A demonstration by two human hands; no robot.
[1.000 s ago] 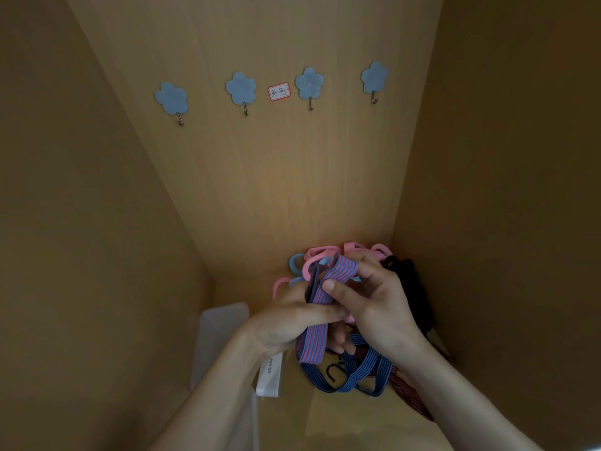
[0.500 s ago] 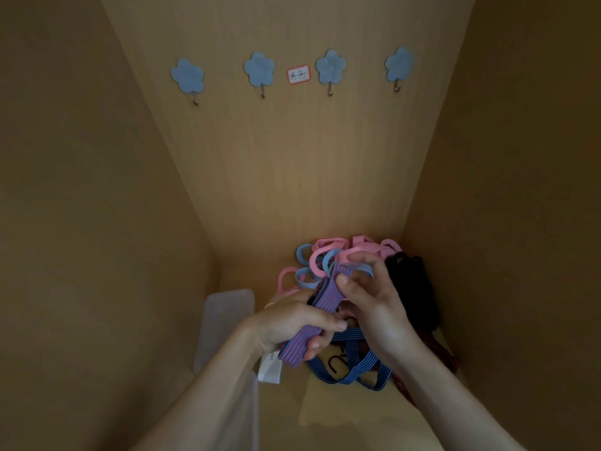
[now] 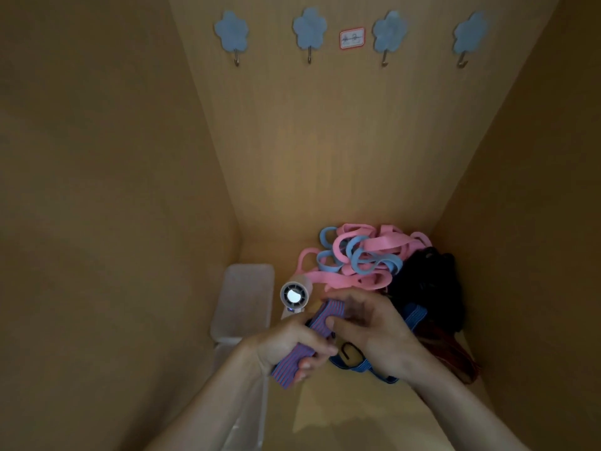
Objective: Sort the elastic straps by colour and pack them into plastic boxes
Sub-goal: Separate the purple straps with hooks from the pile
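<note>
1. Whereas it stood upright earlier, folded striped strap (image 3: 325, 315) now tilts at lower centre; left hand (image 3: 286, 346) grips it, right hand (image 3: 374, 333) pinches its top.
2. Plastic box (image 3: 247, 288) lies just left (packing likely next).

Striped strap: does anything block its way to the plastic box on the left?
Nothing lies between the striped strap, held in the left hand and right hand, and the box. A small white round device stands by the box's right edge, just behind that path. Whether the box is lidded cannot be told.
</note>
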